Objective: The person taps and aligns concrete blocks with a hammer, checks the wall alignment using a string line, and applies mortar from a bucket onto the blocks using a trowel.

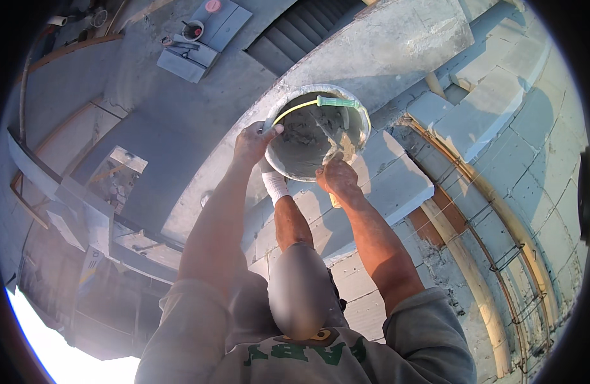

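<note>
A round bucket (287, 168) of wet grey mortar (304, 137) is in front of me, its rim smeared with mortar. Its yellow wire handle with a green grip (336, 102) lies across the opening. My left hand (250, 144) is closed on the bucket's left rim, thumb over the edge. At the near right rim, my right hand (338, 176) is closed around a trowel. The pale end of the trowel's handle (335, 200) shows below my fist, and its mortar-coated blade seems to reach into the bucket.
A long concrete ledge (384, 48) runs diagonally beneath the bucket. Grey blocks (487, 109) stand to the right, near bamboo poles (471, 281) and rebar (500, 269). Stairs (301, 32) descend at the back. Far left, a small bucket (192, 31) sits by stacked blocks (191, 59).
</note>
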Demonstrator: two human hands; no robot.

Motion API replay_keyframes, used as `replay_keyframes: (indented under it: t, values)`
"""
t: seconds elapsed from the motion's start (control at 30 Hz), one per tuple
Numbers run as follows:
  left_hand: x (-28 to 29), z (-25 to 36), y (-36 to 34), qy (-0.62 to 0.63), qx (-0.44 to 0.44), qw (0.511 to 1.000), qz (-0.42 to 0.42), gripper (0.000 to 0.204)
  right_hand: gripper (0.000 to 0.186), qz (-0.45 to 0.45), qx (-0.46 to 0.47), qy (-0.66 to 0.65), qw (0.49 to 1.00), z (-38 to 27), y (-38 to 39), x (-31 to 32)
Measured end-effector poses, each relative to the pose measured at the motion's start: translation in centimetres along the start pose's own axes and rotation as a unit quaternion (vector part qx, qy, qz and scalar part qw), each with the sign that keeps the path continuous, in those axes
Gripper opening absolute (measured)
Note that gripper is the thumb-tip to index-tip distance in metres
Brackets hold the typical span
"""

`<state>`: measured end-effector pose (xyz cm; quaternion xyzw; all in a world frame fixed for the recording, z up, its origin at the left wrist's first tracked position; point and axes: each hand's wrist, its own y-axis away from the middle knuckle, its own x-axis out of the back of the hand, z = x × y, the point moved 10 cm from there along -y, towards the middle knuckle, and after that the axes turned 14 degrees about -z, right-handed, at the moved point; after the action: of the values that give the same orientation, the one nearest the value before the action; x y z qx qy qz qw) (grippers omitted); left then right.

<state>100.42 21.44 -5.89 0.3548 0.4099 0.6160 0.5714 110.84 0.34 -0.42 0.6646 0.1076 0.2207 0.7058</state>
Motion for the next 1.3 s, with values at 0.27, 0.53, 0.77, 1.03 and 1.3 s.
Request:
replay_keyframes:
  t: [0.27,0.53,0.77,1.03,1.3]
  values:
    - [1.5,0.9,-1.4,-0.062,0.000,0.998,0.033,0.066,0.049,-0.010,0.014,0.117,0.993,-3.9,-4.0,0.3]
    - [0.6,0.8,-1.2,-0.069,0.041,0.997,0.015,0.065,0.055,-0.172,0.011,-0.028,0.985,-6.1,0.4,-5.7]
    - [-0.8,3.9,0.6,-0.186,0.037,0.982,0.018,0.073,0.048,-0.005,0.046,0.043,0.998,0.5,3.4,-0.2]
    - [-8.4,8.3,1.5,-0.211,0.023,0.969,-0.129,0.073,0.036,0.123,-0.052,0.134,0.982,8.3,-1.3,3.3]
    - [-10.4,7.8,2.4,-0.258,-0.022,0.961,-0.097,0.078,0.037,-0.053,0.014,-0.104,0.993,6.0,-0.1,-5.8]
